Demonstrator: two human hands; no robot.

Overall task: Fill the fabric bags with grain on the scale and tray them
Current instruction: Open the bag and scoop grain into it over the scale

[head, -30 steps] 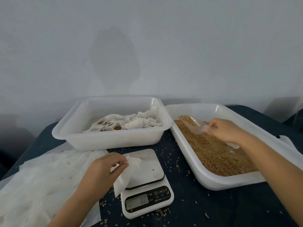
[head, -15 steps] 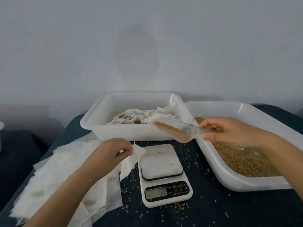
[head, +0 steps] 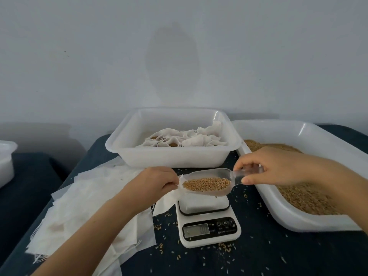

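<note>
Two hands: both of mine are up over the scale (head: 207, 222), and each is busy.
Right grip: my right hand (head: 278, 166) is closed around the clear handle of the scoop (head: 209, 182), thumb below and fingers curled over the top.
Scoop: see-through plastic, held about level above the weighing plate, its bowl loaded with golden grain (head: 207, 184) and its open end pointing toward my left hand.
Left grip: my left hand (head: 157, 182) pinches the top edge of an empty fabric bag (head: 165, 202), thumb and fingers closed on the cloth (the mouth sits right at the lip of the scoop; whether the two touch I cannot tell).
Bag: white, hanging limp below my fingers, its lower part draped down just left of the scale plate.
Scale: small and white, with a dark display strip facing me; the digits are too blurred to read.
Grain tray (head: 310, 224): large white tray at my right, its floor covered in loose grain, its near rim just beside the scale.
Filled-bag tray (head: 173, 158): deep white tub behind the scale, holding a heap of white bags (head: 191, 139) with brown grain showing at a few of them.
Spare bags (head: 89, 212): a fanned stack of flat white cloth pieces under my left forearm.
Tabletop (head: 258, 255): dark blue covering, sprinkled with stray kernels around the scale.
Far left: the corner of another white container (head: 6, 160), cut off by the edge of view.
</note>
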